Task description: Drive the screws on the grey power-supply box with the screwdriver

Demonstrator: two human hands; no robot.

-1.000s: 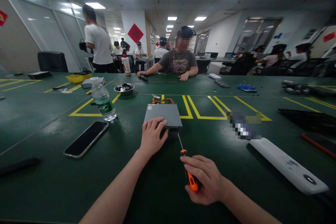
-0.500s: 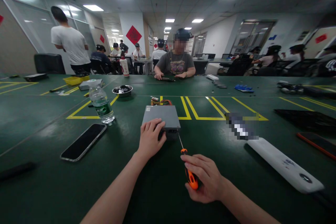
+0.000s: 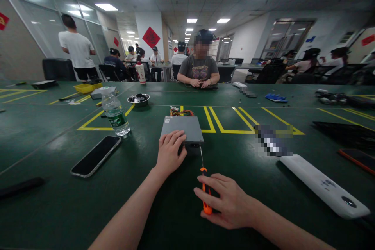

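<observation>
A grey computer power supply lies on the green table, its bundle of coloured wires behind it. My left hand grips its near left corner, fingers on the top and thumb against the front side by the socket. In my right hand is a screwdriver with an orange and black handle, held between the fingers and thumb. Its thin shaft points away from me, and the tip meets the front right edge of the power supply. Any screw at the tip is too small to make out.
On the left are a water bottle, a phone and a metal bowl of dark parts. A long white device lies at the right. Blue gloves lie farther back. A person sits across the table.
My right hand has turned the screwdriver handle slightly, with its fingers more spread. My left hand stays on the power supply. The person across has brought both hands together.
</observation>
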